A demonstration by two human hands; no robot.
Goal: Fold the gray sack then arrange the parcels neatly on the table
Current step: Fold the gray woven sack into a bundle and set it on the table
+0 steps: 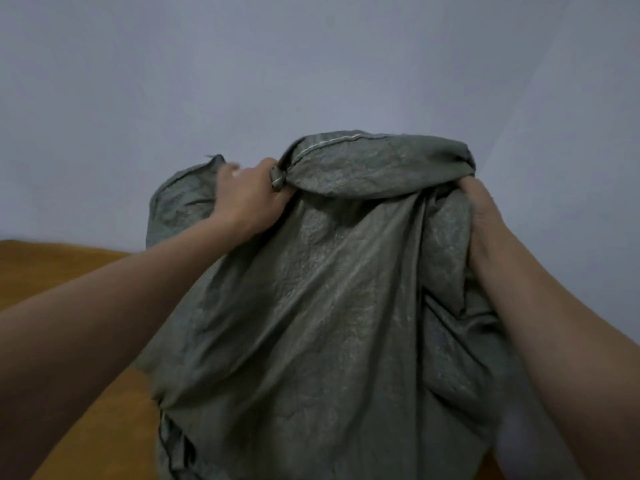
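Note:
The gray sack hangs in front of me, held up in the air, crumpled and wrinkled, its stitched hem folded over at the top. My left hand grips a bunched corner of the sack near the top left. On the upper right side, my right hand grips a gathered fold of the fabric. The sack's lower end drops out of view at the bottom. No parcels are visible; the sack hides whatever lies behind it.
A brown wooden table shows at the lower left, beneath my left forearm. A plain pale wall fills the background above and around the sack.

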